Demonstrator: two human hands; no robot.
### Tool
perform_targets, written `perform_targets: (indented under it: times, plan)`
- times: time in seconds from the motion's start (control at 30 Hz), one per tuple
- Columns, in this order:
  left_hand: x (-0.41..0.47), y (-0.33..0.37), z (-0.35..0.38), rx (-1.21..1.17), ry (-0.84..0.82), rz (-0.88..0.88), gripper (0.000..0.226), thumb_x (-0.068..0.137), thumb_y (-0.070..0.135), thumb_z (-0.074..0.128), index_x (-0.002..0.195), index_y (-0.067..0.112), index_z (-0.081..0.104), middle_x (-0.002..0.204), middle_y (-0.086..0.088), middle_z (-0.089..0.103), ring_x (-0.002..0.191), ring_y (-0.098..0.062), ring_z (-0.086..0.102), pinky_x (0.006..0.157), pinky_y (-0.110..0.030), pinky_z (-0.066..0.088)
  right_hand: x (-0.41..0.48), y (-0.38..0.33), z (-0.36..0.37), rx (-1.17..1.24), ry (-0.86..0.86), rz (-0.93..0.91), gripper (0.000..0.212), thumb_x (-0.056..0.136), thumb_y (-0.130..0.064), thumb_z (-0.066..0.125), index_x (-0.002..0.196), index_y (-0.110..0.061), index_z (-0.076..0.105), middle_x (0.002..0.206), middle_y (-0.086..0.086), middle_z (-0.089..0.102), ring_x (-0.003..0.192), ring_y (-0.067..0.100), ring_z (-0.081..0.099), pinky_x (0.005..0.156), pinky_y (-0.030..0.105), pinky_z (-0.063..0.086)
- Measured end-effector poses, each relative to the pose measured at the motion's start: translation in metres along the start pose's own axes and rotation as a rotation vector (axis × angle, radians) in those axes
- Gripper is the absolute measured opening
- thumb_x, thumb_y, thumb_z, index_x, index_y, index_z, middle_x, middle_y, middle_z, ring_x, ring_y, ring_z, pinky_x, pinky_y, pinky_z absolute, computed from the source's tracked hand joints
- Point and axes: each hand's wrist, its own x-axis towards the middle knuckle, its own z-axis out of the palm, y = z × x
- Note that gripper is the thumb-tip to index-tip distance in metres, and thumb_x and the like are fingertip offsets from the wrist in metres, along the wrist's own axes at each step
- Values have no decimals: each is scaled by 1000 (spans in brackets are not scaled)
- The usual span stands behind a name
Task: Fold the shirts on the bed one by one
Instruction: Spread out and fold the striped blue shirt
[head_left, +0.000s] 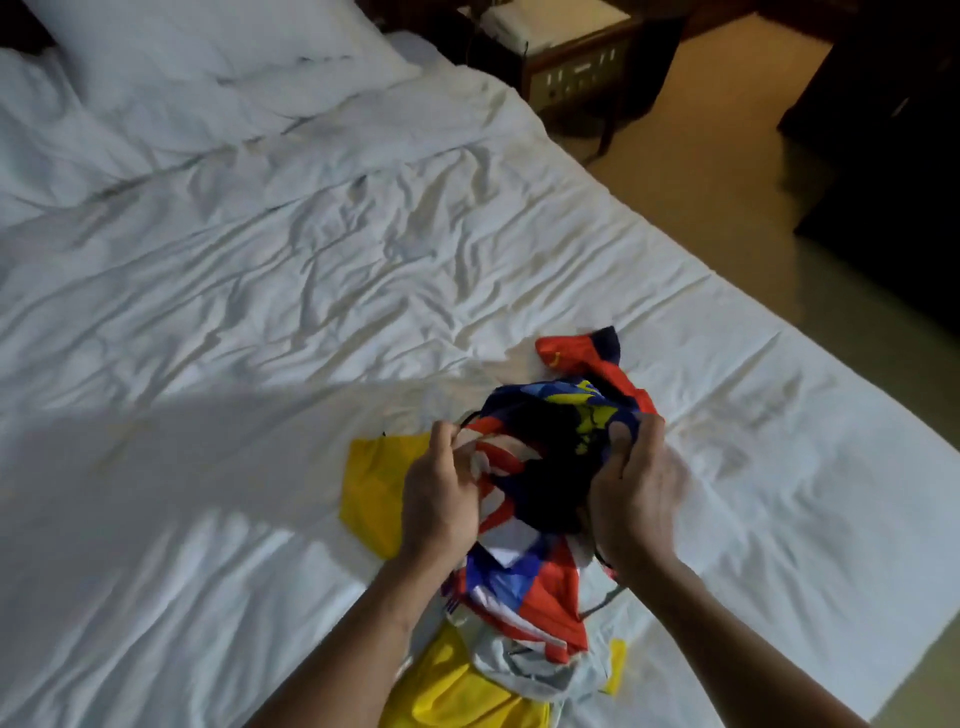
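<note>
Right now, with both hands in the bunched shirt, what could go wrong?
The colourful shirt is crumpled between the left hand and right hand, so it may be folded with creases.
Its lower end rests on the yellow shirt and grey shirt, so lifting could drag them along.

Left hand (441, 493) and right hand (631, 486) grip a bunched multicoloured shirt (540, 457) above the bed (260, 260).

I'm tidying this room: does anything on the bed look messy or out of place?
Nothing spilled or damaged. The red, blue and white printed shirt is bunched between the left hand and right hand, a yellow fabric garment lies crumpled beneath it, and the white bed sheet is heavily wrinkled.
</note>
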Motion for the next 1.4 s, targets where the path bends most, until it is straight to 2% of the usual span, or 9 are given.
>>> perform_targets:
  times: [0.1,0.17,0.53,0.6,0.8,0.97,1.17,1.27,1.4]
  plan:
    - [-14,32,-53,-210,94,4,9,102,21,53,95,16,53,77,7,69,69,-6,66,58,-25,46,-15,-57,-23,62,-47,-67,13,110,-23,43,98,-24,45,66,-9,49,59,5,44,54,21,28]
    - [-26,50,-96,-265,129,6,14,107,22,50,93,20,52,72,6,68,66,-6,68,57,-21,48,-32,-93,-35,158,-84,-122,17,110,-29,43,95,-25,49,65,0,55,62,16,51,57,35,36]
    - [-155,102,-381,-49,196,244,13,102,42,48,104,36,59,99,9,63,97,-13,66,85,-44,56,-208,-311,-78,512,-189,-379,29,109,-23,50,87,-7,58,74,2,54,66,11,48,63,32,36]
    - [-205,108,-421,-175,136,271,17,105,39,47,101,32,63,93,7,62,86,-22,70,76,-50,58,-250,-351,-79,562,-219,-385,29,108,-22,49,83,-10,57,73,-1,53,66,10,48,62,27,37]
    - [-313,79,-497,20,98,317,54,84,83,53,112,38,59,98,15,68,91,-6,65,83,-39,54,-365,-444,-69,642,-329,-361,26,109,-20,42,102,-4,62,90,8,62,80,20,58,69,32,45]
    - [-353,54,-546,46,353,248,13,95,46,56,92,33,57,75,14,61,73,-9,61,69,-33,47,-435,-494,-46,653,-420,-351,21,105,-15,40,104,-6,59,86,10,58,77,23,56,68,34,45]
    - [-366,47,-661,-393,527,152,18,98,4,64,85,14,71,75,3,73,73,-13,68,71,-28,52,-465,-511,-43,638,-466,-304,16,98,-11,45,107,-3,55,94,16,61,77,28,59,66,36,54]
    - [-358,57,-698,-576,504,62,23,97,5,65,77,14,71,71,-2,70,73,-19,65,71,-28,47,-488,-504,-46,722,-693,-300,20,99,-2,50,119,0,51,101,25,63,73,33,68,59,43,61]
    - [-348,74,-727,-718,320,-14,15,97,11,65,86,8,74,80,-13,71,75,-26,66,75,-33,49,-536,-474,-54,769,-1074,-520,67,92,-8,73,145,-27,36,135,1,60,115,13,63,90,33,51]
